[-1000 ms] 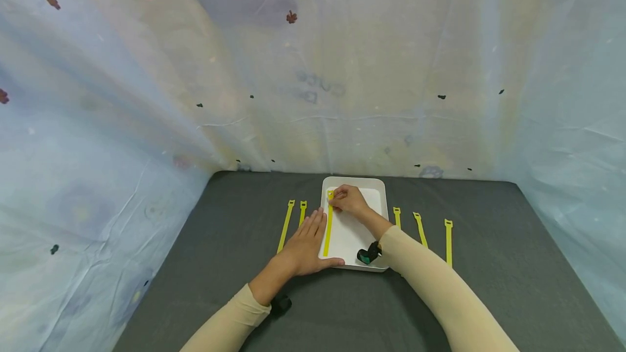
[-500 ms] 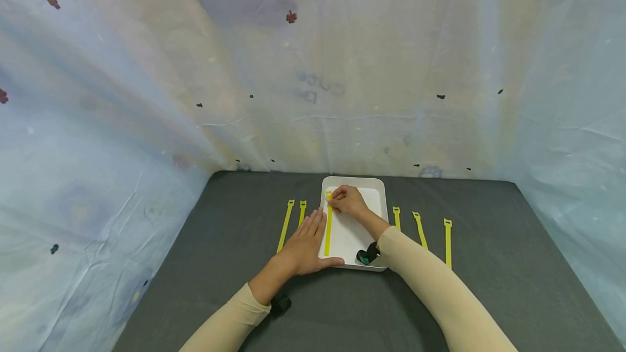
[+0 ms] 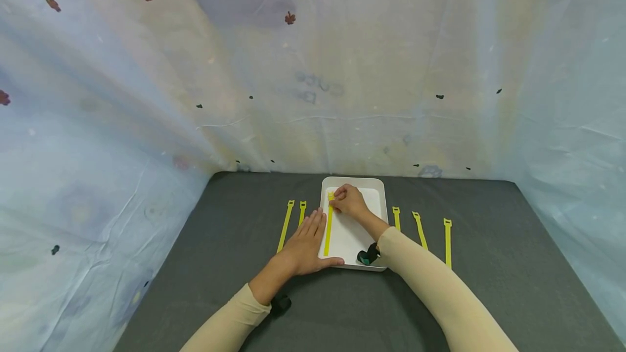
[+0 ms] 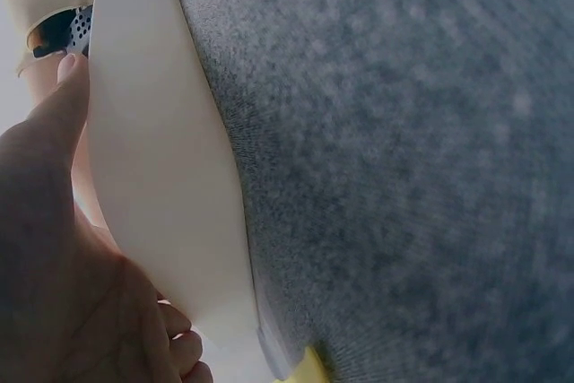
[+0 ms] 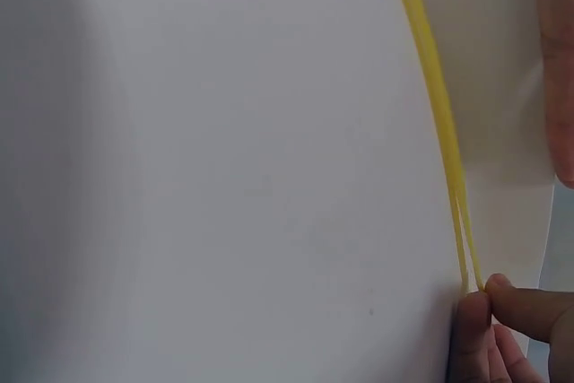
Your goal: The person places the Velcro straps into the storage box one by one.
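A white tray (image 3: 353,243) sits on the dark table. Along its left inner side runs a yellow cable strap (image 3: 329,232) with a slotted head at the far end. My right hand (image 3: 350,201) pinches the strap just below that head, between thumb and fingertips. In the right wrist view, two yellow strands of the strap (image 5: 437,96) part near the pinching fingertips. My left hand (image 3: 304,247) lies over the tray's left rim with straight fingers. Its thumb points along the near rim, by the tray's outer wall (image 4: 166,141) in the left wrist view.
Two yellow straps (image 3: 286,227) lie left of the tray, one partly hidden by my left hand. To the right lie three more straps (image 3: 448,243), some partly behind my right forearm. A patterned cloth curtain (image 3: 313,69) hangs behind the table.
The strap's head end shifts slightly left, then back right, in my right hand's pinch. My left hand stays in place on the tray's rim.
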Action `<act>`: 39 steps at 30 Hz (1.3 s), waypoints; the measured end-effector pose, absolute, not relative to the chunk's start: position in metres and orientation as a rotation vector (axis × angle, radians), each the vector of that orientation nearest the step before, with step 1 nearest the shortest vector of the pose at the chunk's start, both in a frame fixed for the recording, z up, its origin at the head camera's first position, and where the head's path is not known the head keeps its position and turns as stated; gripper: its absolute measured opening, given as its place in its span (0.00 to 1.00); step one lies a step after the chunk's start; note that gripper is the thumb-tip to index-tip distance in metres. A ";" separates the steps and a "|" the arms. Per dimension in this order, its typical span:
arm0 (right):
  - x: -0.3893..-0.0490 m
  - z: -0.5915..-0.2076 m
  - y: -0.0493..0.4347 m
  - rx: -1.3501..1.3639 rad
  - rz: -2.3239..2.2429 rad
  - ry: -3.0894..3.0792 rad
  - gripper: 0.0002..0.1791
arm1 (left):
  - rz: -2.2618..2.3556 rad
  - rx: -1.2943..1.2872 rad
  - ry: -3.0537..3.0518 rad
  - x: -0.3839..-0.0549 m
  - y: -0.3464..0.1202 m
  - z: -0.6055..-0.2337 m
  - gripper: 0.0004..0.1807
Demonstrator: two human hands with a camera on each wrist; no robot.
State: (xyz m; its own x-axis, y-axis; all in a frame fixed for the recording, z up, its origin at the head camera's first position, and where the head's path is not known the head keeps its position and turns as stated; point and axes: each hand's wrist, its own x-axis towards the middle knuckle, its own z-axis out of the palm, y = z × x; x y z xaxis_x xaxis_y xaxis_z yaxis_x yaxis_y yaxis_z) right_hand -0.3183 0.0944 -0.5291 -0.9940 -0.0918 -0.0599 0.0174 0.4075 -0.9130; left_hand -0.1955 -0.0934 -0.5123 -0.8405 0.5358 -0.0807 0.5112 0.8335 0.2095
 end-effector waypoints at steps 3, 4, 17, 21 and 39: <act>-0.318 -0.530 0.095 -0.096 -1.649 2.550 0.14 | 0.270 0.826 2.877 -0.195 -0.094 -0.513 0.69; -0.318 -0.530 0.095 -0.103 -1.645 2.551 0.14 | 0.269 0.826 2.878 -0.195 -0.094 -0.513 0.69; -0.311 -0.519 0.098 -0.178 -1.542 2.509 0.10 | 0.249 0.840 2.890 -0.196 -0.094 -0.513 0.69; -0.306 -0.512 0.101 -0.200 -1.489 2.498 0.12 | 0.259 0.842 2.885 -0.195 -0.094 -0.513 0.69; -0.274 -0.471 0.145 -0.451 -1.400 2.674 0.18 | 0.280 0.805 2.885 -0.197 -0.093 -0.517 0.71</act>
